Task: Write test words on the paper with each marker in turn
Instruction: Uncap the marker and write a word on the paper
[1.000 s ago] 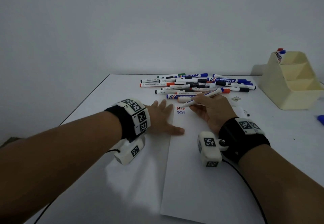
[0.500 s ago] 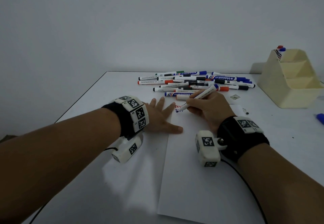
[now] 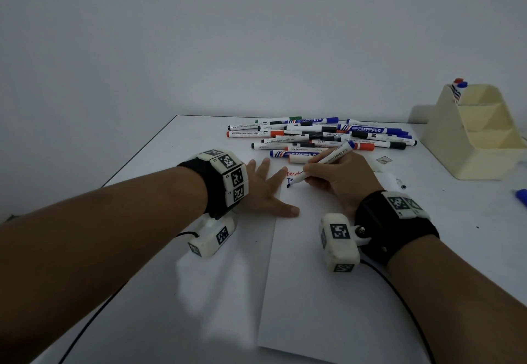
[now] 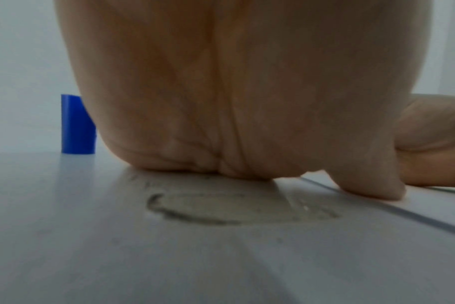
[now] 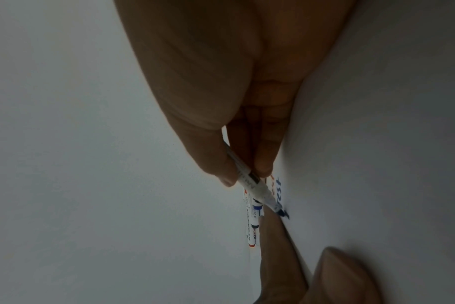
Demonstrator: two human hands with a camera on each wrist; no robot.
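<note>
Both forearms bare, no sleeves. Left wrist: wide black fabric wristband [image 3: 209,189] w/ a row of white square blocks [image 3: 232,174], each printed w/ a black-and-white square code. Under it a white boxy camera housing [image 3: 212,238], same codes on its faces, thin black cable [image 3: 85,326] trailing back. Right wrist: matching black band [image 3: 396,235], white code tiles [image 3: 405,203] on top, white camera box [image 3: 339,242] on a silver screw pivot [image 3: 361,231], black cable [image 3: 405,306] too.
</note>
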